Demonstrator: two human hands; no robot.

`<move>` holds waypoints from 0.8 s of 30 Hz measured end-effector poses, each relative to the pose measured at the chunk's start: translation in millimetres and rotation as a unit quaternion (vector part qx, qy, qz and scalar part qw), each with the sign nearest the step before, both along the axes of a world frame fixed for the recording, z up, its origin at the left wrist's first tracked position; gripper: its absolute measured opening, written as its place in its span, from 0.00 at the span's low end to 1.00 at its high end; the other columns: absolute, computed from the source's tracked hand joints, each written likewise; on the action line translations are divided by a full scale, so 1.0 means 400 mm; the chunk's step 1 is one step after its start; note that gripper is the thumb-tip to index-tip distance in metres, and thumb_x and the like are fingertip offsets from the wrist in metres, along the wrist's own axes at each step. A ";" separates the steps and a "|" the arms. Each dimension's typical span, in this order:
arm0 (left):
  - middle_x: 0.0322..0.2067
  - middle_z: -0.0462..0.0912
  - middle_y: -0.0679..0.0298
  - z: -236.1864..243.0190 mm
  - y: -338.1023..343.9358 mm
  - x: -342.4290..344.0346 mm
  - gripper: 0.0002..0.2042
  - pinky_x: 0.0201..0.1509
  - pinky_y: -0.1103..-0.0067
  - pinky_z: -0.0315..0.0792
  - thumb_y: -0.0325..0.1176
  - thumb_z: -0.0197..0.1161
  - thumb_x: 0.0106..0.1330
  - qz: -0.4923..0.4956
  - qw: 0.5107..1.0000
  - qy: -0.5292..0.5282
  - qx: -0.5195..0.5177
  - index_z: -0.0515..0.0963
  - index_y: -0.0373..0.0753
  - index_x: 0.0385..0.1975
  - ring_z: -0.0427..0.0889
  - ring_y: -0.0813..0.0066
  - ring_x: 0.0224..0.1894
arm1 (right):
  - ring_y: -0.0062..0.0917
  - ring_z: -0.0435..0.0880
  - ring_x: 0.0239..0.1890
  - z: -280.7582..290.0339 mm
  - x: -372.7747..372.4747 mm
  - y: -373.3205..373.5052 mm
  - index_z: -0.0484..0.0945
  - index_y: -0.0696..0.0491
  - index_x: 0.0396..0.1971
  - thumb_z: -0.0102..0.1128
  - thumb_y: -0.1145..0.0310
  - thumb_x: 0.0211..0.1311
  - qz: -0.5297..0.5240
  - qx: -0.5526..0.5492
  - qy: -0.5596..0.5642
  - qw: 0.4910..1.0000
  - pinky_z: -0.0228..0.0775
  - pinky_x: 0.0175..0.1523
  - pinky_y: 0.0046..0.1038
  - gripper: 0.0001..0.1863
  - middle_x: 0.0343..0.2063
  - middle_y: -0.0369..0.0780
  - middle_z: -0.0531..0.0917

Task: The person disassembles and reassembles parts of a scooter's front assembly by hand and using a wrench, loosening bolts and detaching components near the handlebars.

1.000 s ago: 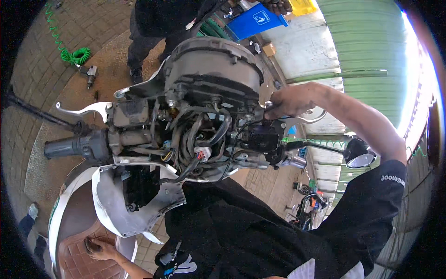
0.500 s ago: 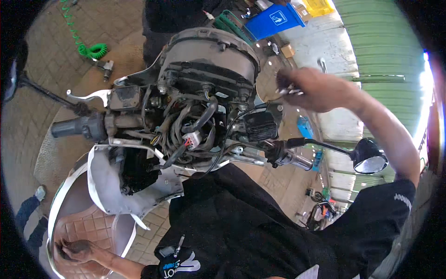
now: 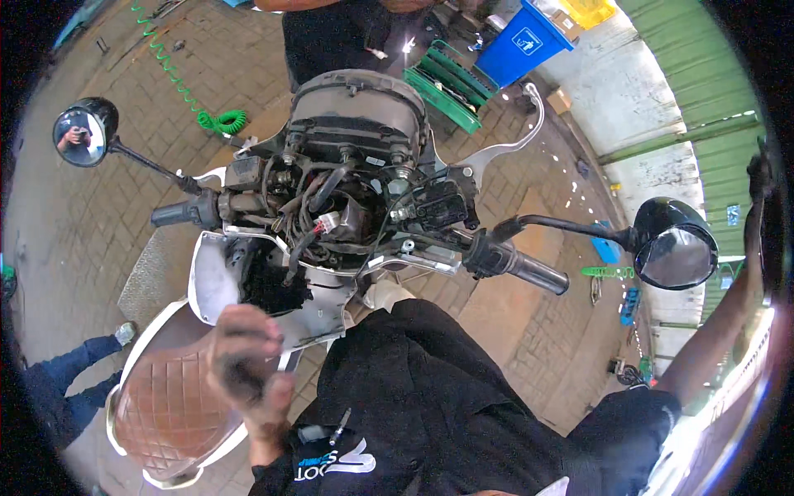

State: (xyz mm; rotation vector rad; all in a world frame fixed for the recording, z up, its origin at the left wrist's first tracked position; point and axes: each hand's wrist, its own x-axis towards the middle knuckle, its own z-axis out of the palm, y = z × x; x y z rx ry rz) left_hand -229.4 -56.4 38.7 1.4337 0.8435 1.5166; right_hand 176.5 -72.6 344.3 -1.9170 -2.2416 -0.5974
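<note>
My left hand (image 3: 248, 364) is raised above the brown quilted scooter seat (image 3: 172, 397), beside the white body panel (image 3: 212, 281). Its palm is smudged black, the thumb stands away from the fingers, and it appears to hold nothing. Far out to the right, near the dark rim, my right hand (image 3: 758, 175) is stretched upward past the right mirror (image 3: 674, 248). Shadow hides its fingers and anything in them. In front of me lies the stripped handlebar area, with a bundle of wiring and a white connector (image 3: 327, 221) below the dark round headlight housing (image 3: 357, 112).
Left mirror (image 3: 83, 132), right grip (image 3: 536, 271) and silver brake lever (image 3: 521, 136) stick out from the scooter. Beyond it are a person in black (image 3: 327, 50), an open green toolbox (image 3: 447, 91) and a blue bin (image 3: 525, 41). A coiled green hose (image 3: 222, 121) lies left; another person's legs (image 3: 70, 372) show.
My right hand has swung from beside the headlight housing to the far right rim. My left hand has risen from the seat towards the white panel. The view has shifted.
</note>
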 end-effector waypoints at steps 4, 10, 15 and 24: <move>0.31 0.76 0.56 0.077 -0.020 0.102 0.15 0.41 0.75 0.70 0.34 0.67 0.48 -0.051 0.991 0.123 0.005 0.74 0.34 0.32 0.76 0.65 0.35 | 0.42 0.73 0.47 -0.292 0.113 -0.022 0.71 0.58 0.33 0.40 0.76 0.57 -0.047 -0.021 0.267 0.962 0.62 0.54 0.44 0.09 0.36 0.50 0.77; 0.41 0.74 0.52 0.095 0.018 0.353 0.19 0.52 0.70 0.65 0.31 0.64 0.52 -0.060 0.960 0.272 -0.013 0.72 0.34 0.43 0.73 0.53 0.46 | 0.38 0.76 0.44 -0.565 0.215 -0.016 0.71 0.58 0.38 0.44 0.76 0.57 -0.008 -0.116 0.417 0.902 0.65 0.51 0.39 0.10 0.36 0.49 0.78; 0.48 0.71 0.46 0.083 0.072 0.589 0.26 0.58 0.67 0.62 0.43 0.63 0.54 0.039 0.926 0.370 0.067 0.70 0.33 0.49 0.68 0.50 0.53 | 0.36 0.78 0.42 -0.710 0.326 0.030 0.71 0.59 0.43 0.46 0.75 0.58 0.078 -0.175 0.469 0.862 0.68 0.48 0.35 0.13 0.36 0.48 0.79; 0.43 0.79 0.50 -0.128 0.171 0.517 0.34 0.54 0.73 0.67 0.48 0.74 0.43 0.256 0.908 0.322 -0.083 0.73 0.33 0.48 0.76 0.62 0.48 | 0.36 0.80 0.39 -1.003 0.346 0.132 0.71 0.61 0.47 0.52 0.72 0.55 0.254 -0.234 0.525 0.778 0.70 0.46 0.32 0.18 0.34 0.51 0.80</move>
